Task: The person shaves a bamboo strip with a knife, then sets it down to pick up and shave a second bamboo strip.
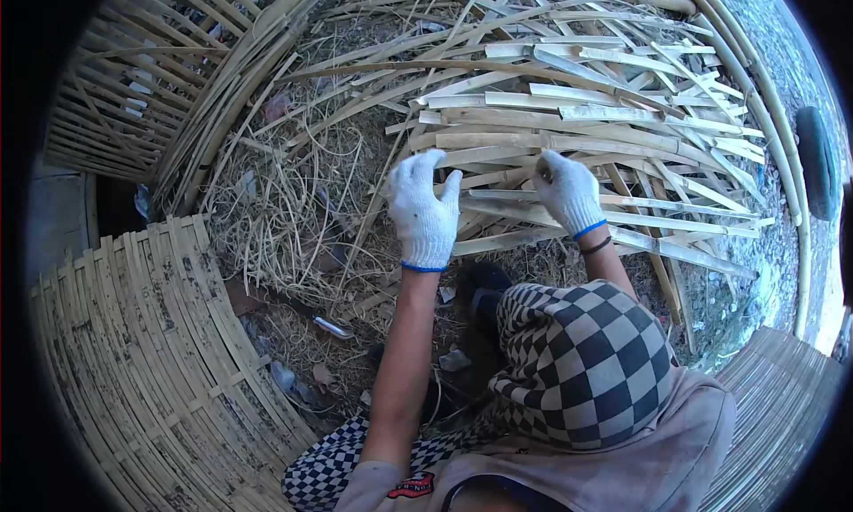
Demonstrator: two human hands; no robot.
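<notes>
Both hands wear white knitted gloves with blue cuffs. My left hand [423, 208] is raised at the centre, thumb and fingers apart, with nothing between them. To its right, my right hand [569, 190] has its fingers curled together over the strips; whatever they hold, if anything, is too small to make out. Many split bamboo strips [613, 146] lie roughly side by side beyond and beneath my hands, some crossing others. Left of my left hand, thin curly bamboo shavings [302, 197] cover the ground.
A woven bamboo panel [169, 361] fills the lower left. A slatted bamboo piece [133, 86] stands at the upper left. Below the shavings lies a knife-like tool [332, 326]. Long poles [777, 121] curve along the right, near a dark rounded object [817, 163].
</notes>
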